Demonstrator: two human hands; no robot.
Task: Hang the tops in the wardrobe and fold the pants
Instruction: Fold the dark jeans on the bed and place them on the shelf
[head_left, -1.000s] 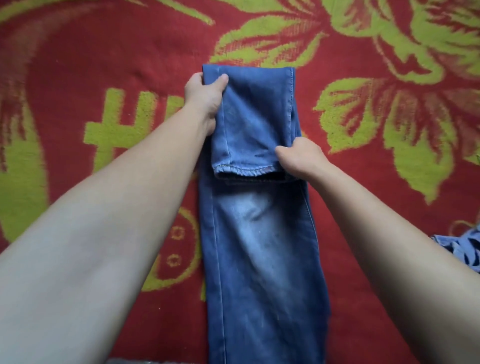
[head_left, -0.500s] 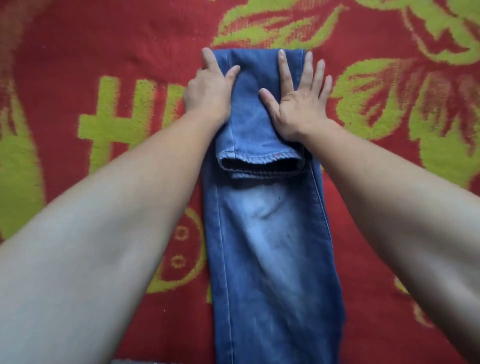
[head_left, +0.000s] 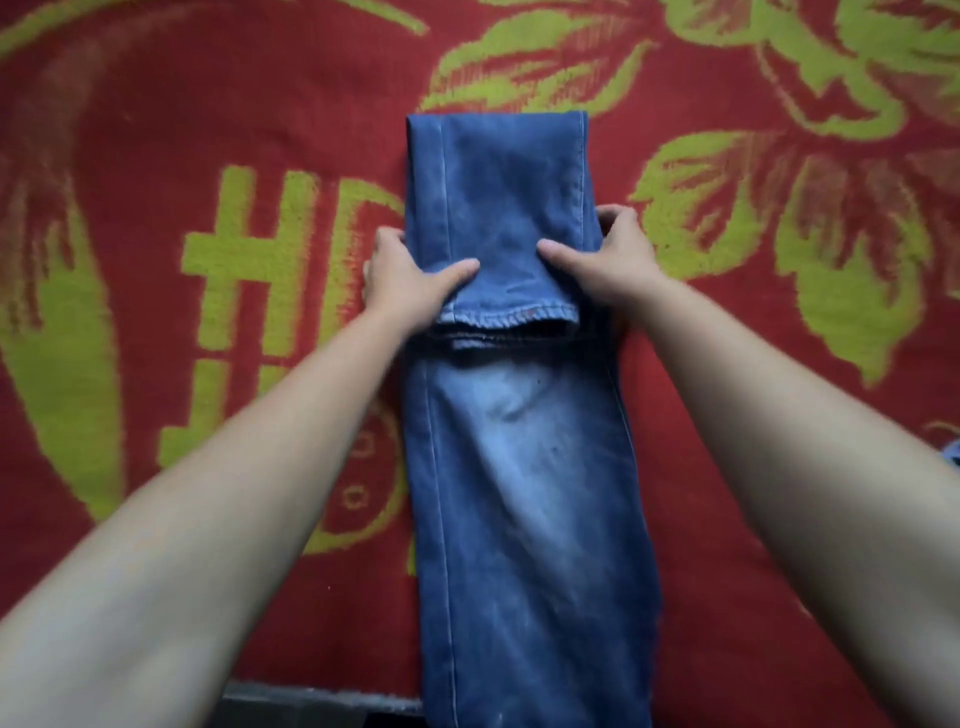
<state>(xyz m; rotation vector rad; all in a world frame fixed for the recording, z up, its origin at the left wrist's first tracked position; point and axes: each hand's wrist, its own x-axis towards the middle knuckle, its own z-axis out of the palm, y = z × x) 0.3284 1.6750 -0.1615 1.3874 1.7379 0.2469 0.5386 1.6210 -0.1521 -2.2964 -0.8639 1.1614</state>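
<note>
The rug shows green letters at 9 o'clock, roughly "HD", partly covered. The jeans lie centred on it, far end folded back toward 6 o'clock; no label shows. Your left hand and right hand pinch the fold's side edges, thumbs on top. Lift unevenly and the layers skew.

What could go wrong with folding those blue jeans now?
1. The left hand and right hand pinch only the sides of the folded part of the jeans, so its middle might sag or slip open if lifted.
2. The hems are not lined up: one peeks out below the other, so the next fold could come out crooked.
</note>
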